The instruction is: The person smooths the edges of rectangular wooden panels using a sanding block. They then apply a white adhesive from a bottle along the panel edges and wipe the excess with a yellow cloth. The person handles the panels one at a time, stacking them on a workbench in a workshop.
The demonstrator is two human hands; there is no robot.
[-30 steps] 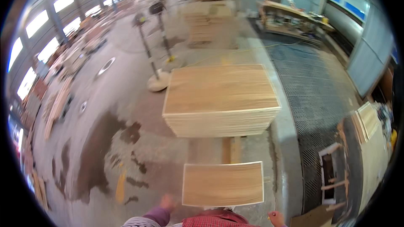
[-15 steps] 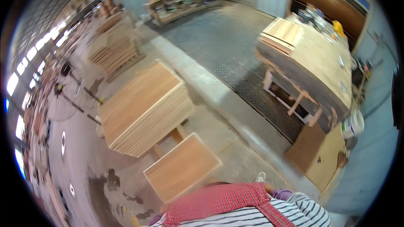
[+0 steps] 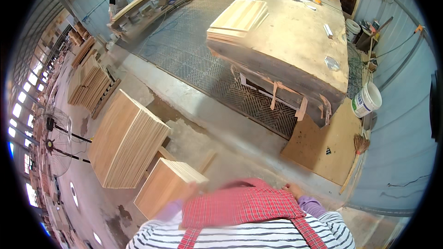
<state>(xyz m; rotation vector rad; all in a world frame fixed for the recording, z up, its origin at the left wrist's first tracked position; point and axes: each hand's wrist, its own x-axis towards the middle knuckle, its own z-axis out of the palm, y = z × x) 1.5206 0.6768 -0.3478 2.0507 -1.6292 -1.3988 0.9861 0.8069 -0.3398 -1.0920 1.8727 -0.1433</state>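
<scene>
My left hand (image 3: 190, 190) is smeared by motion beside a small stack of wooden panels (image 3: 162, 185) at the lower left, near the apron's edge. Whether it touches the panels I cannot tell. My right hand (image 3: 293, 189) is at the right side of my red plaid apron (image 3: 249, 203), fingers curled; the apron partly hides it, and anything inside the fingers does not show. Just beyond the small stack stands a larger stack of panels (image 3: 127, 145), leaning slightly and set on wooden supports.
At right stands a large worktable (image 3: 295, 32) with pale boards (image 3: 237, 20) on its near left corner. A white bucket (image 3: 367, 99) and a flat brown sheet (image 3: 327, 143) lie beyond my right hand. Fans (image 3: 57, 133) stand at left. A person (image 3: 121, 2) works at a far bench.
The view has turned right, so the worktable and stacks sit further left. My left hand and purple sleeve now show beside the small stack; my right hand shows more fully.
</scene>
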